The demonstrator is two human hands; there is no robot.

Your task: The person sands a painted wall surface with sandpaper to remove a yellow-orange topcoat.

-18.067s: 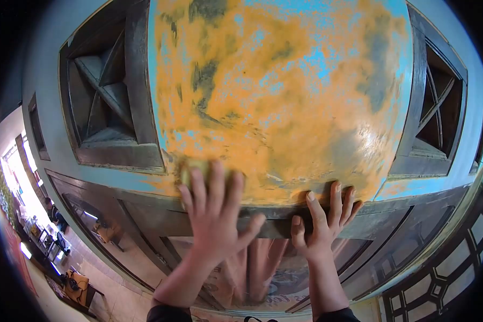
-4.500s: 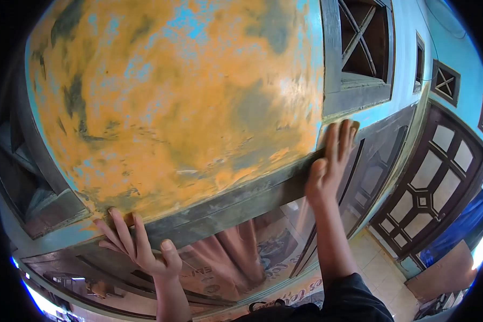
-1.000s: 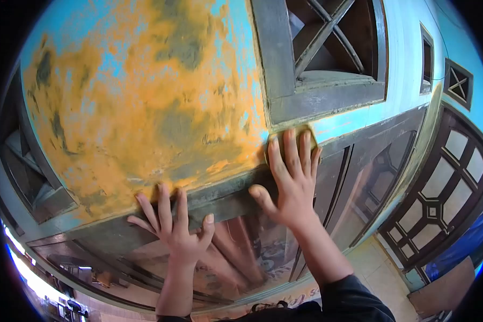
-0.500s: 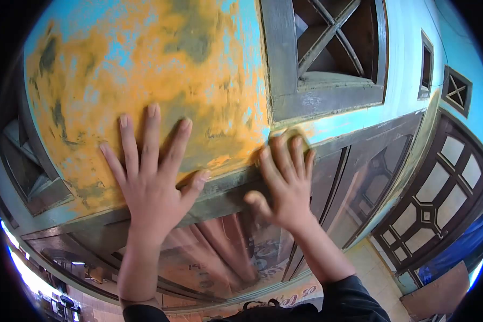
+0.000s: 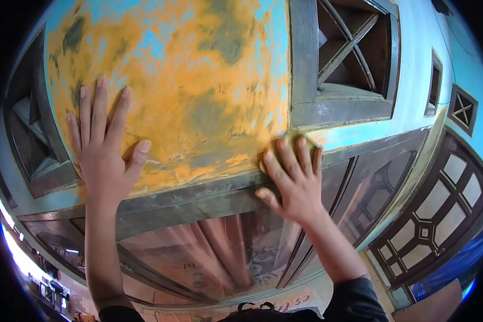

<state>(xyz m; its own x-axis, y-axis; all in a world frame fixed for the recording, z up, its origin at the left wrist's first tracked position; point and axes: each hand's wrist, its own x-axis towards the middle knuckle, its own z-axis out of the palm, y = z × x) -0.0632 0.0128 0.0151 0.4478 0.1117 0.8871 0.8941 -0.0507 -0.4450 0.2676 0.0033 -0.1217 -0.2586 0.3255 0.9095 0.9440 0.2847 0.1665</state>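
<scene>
My left hand (image 5: 104,161) lies with fingers spread on the left part of a wall patch (image 5: 193,64) covered in blotchy orange, grey and light blue paint. Nothing shows in it. Lower right on the same patch, my right hand (image 5: 298,190) presses a round, flat pad (image 5: 264,162) against the wall. Only the pad's rim shows around the fingertips, so its exact kind is hidden. This hand is just below the corner of a wooden window frame (image 5: 338,110) and above a dark wooden beam (image 5: 209,193).
Below the beam are glass panes with a pinkish curtain (image 5: 198,252) behind. A second wooden vent frame (image 5: 53,180) borders the patch at left. On the right stand a panelled door (image 5: 429,214), a blue sheet (image 5: 456,257) and a brown board (image 5: 434,306).
My left hand has slid left and upward along the wall. The right hand stays near the window frame's corner, shifted slightly. The whole view has swung a little to the left.
</scene>
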